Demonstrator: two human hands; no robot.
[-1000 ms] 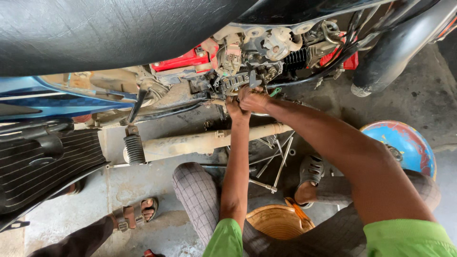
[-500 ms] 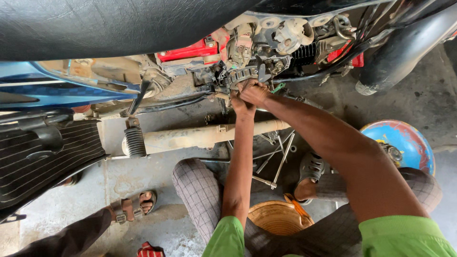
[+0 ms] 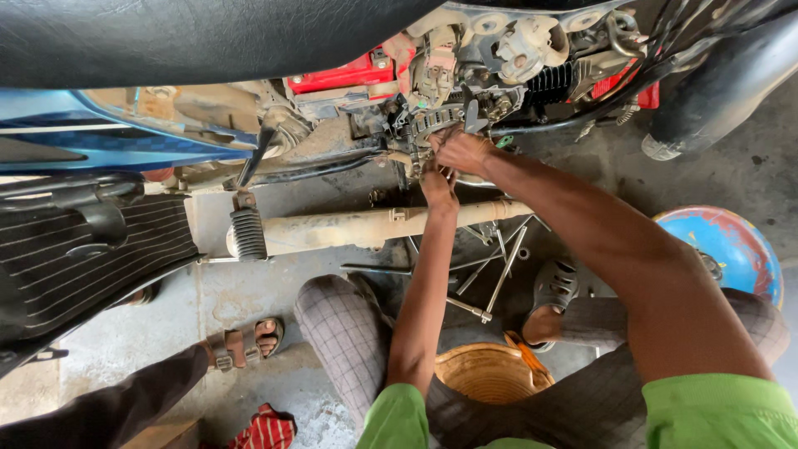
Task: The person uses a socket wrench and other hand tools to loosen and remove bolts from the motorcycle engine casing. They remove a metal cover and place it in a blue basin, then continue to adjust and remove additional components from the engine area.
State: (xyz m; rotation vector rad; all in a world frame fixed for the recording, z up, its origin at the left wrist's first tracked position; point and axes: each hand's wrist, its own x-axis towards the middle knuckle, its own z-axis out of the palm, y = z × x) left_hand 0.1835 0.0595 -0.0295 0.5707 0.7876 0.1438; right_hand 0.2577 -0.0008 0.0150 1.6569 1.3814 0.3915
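I look down from above a motorcycle with its side parts off. My left hand (image 3: pixel 438 185) reaches up to the greasy engine parts (image 3: pixel 432 125) under the black seat (image 3: pixel 166 33), fingers curled against a small part there. My right hand (image 3: pixel 460 151) sits just above it, fingers closed on a part next to a toothed metal piece (image 3: pixel 428 122). What either hand grips is too small and dark to make out. A red battery box (image 3: pixel 341 79) sits left of the hands.
A dusty exhaust pipe (image 3: pixel 366 226) with a footpeg spring (image 3: pixel 248 233) runs below the hands. Several long metal tools (image 3: pixel 490 266) lie on the concrete floor. A woven basket (image 3: pixel 490 374) stands between my knees, a blue round object (image 3: pixel 731 245) at right. Another person's sandalled foot (image 3: pixel 245 342) at lower left.
The view has shifted, so the engine sits higher in frame. Both hands stay together on the same engine spot, with only small finger movement.
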